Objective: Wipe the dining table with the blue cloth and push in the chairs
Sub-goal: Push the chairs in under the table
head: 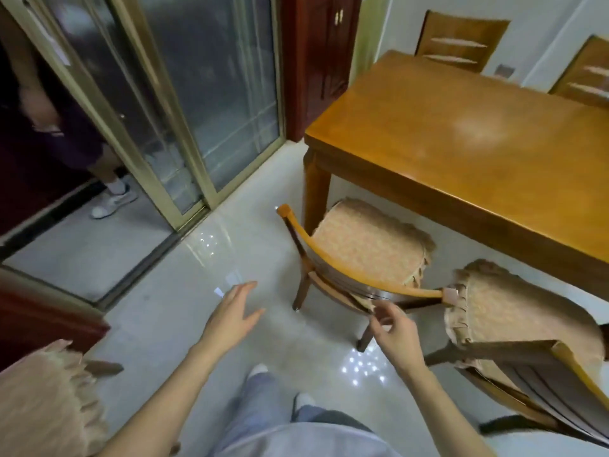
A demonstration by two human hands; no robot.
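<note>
The wooden dining table (461,153) fills the upper right, its top bare and shiny. A wooden chair with a beige cushion (369,245) stands at the table's near left corner, its seat partly under the top and its curved backrest toward me. A second cushioned chair (514,328) stands to its right, pulled out from the table. My right hand (397,334) hovers just below the first chair's backrest, fingers curled and apart, holding nothing. My left hand (234,315) is spread open over the floor, left of that chair. No blue cloth is in view.
Two more chairs (461,41) stand at the table's far side against the wall. A cushioned seat (43,400) sits at the lower left. Sliding glass doors (197,94) are on the left, where another person's leg and white shoe (113,199) show. The floor is glossy tile.
</note>
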